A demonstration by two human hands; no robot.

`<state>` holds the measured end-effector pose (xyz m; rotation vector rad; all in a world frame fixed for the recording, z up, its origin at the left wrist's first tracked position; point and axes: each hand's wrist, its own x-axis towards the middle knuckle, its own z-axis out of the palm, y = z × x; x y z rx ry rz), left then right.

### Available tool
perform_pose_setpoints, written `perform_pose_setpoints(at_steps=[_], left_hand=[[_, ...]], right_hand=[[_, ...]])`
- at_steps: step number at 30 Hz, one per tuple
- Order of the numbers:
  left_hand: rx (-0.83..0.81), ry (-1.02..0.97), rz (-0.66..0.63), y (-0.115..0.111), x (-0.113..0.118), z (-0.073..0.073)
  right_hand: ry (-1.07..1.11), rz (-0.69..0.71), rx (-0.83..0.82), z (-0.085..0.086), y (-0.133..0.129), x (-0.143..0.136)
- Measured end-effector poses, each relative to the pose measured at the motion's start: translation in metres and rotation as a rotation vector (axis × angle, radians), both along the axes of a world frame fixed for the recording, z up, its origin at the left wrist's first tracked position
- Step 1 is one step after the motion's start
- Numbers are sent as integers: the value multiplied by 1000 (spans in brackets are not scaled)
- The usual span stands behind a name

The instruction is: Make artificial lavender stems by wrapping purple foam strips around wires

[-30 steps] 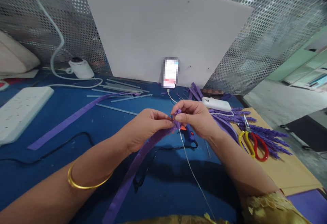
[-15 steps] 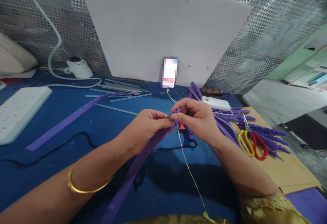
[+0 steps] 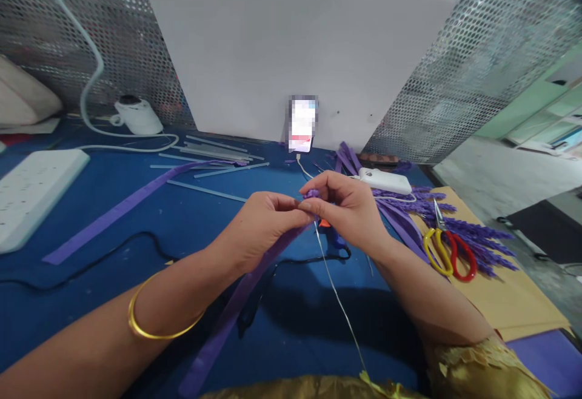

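Your small, crumpled purple cluster of ribbon-like material (image 3: 311, 193) sits between the fingertips, poking up just above the right thumb; your left hand (image 3: 268, 223) and right hand (image 3: 348, 205) are close together, thumbs and forefingers pinched in, the right on the cluster and the left seemingly on the long, flat purple ribbon (image 3: 231, 314) just beside it; whether the fingertips touch each other you cannot tell from here.

To work this pinch well, it would likely help to press the right thumb firmly at the base of the cluster, feed the ribbon flat with the left, and leave the thin, pale wire (image 3: 334, 290) free of its folds.

The cluster's head points up and away from you; the ribbon's long axis slants from the hands towards you and to the left; the wire runs below the hands towards you, veering slightly right, its upper end hidden by the fingers.

Just below the right hand, partly covered, lies a blue glue gun with an orange part (image 3: 337, 239), on the blue desk (image 3: 291, 338); well right of the hands, red-and-yellow-handled scissors (image 3: 464, 259) rest by purple lavender-like sprigs (image 3: 486, 241); beyond the left hand lie translucent, slender sticks (image 3: 213, 190).
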<state>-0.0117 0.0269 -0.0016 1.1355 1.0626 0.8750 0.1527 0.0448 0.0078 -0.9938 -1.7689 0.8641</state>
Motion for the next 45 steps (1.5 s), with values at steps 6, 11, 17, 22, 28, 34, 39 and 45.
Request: perform_pose_setpoints(at_steps=[6, 11, 17, 22, 28, 34, 39, 45], left_hand=[[-42, -88, -19, 2, 2, 2], [-53, -121, -54, 3, 0, 4], [-54, -132, -15, 3, 1, 0], [-91, -188, -20, 3, 1, 4], [-129, -177, -78, 2, 0, 10], [-116, -136, -79, 3, -2, 10], [-112, -75, -60, 3, -2, 9], [-99, -102, -21, 1, 2, 9]], right_hand=[[111, 85, -110, -2, 5, 2], [138, 101, -124, -3, 7, 5], [169, 127, -177, -5, 10, 4], [236, 277, -229, -7, 16, 11], [332, 423, -356, -12, 23, 18], [380, 418, -413, -12, 23, 15], [395, 418, -422, -13, 22, 14], [392, 472, -408, -15, 23, 16]])
